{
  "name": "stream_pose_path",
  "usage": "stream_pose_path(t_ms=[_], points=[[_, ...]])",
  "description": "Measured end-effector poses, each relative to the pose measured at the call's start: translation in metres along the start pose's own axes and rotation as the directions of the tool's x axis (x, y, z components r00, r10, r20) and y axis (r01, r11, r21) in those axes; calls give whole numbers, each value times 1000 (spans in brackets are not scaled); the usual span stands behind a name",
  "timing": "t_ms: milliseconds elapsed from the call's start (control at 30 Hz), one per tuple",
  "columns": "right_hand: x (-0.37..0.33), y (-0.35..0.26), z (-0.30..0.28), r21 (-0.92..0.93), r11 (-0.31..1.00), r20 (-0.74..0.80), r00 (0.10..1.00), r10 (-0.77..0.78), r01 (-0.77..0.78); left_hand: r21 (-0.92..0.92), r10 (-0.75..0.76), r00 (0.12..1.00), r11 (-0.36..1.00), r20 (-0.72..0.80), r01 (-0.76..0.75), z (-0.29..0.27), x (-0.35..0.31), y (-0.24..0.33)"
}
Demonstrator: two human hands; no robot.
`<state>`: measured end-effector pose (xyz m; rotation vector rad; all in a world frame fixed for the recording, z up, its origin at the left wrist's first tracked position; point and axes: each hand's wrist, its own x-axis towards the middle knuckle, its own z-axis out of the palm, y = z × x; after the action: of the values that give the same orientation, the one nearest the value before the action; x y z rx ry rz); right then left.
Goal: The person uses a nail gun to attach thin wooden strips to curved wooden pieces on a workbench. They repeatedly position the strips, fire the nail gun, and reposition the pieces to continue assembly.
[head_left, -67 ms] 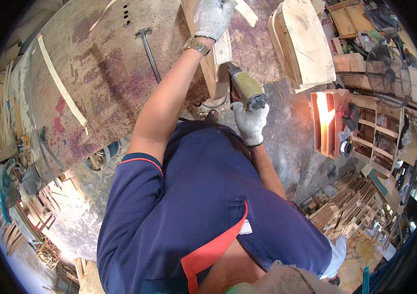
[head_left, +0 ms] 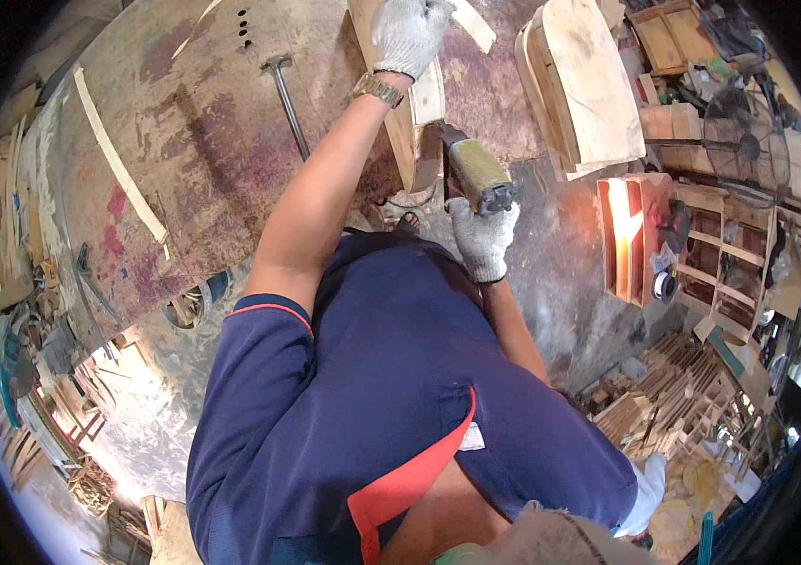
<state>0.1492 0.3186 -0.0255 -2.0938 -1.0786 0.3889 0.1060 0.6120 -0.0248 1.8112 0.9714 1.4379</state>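
Note:
My left hand [head_left: 412, 36], in a white knit glove, is closed over the far part of a long pale wooden piece [head_left: 428, 99]. Its fingertips are partly hidden at the picture's top edge. In my right hand [head_left: 482, 240], also gloved, is an olive-green nail gun [head_left: 477, 169] with a black end cap. The gun's front end is close to the near end of the wooden piece; I cannot tell whether they touch. My right fingers are mostly hidden under the tool.
A hammer [head_left: 285, 108] and a thin wood strip [head_left: 120, 155] lie on the stained worktable [head_left: 202, 179] to the left. Stacked rounded wooden panels [head_left: 589, 85] stand at the right. Beyond are an orange-lit wooden box [head_left: 640, 235], a fan [head_left: 747, 146] and piled wood strips [head_left: 664, 386].
The nail gun and my right hand have shifted very slightly to the right. My left hand and the wooden piece look unmoved.

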Motion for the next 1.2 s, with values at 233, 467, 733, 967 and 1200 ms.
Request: stream_pose_path(t_ms=[233,467,733,967,1200], points=[[24,46,-5,182,983,-113,993,-19,40,-376,-331,912,898,-241,227,-80,-42,-11],[94,100,22,-187,982,13,1000,-15,17,-59,-625,775,774,95,631,-261,-189,-68],[195,107,89,-444,877,277,959,-56,180,384,-938,326,345,115,857,-370,-248,-116],[196,106,103,-198,951,113,969,-220,239,796,-435,748,109,-501,596,-303,-220,-92],[98,126,84,94,993,75,994,-73,66,438,-545,833,728,-98,528,-126,-113,10]])
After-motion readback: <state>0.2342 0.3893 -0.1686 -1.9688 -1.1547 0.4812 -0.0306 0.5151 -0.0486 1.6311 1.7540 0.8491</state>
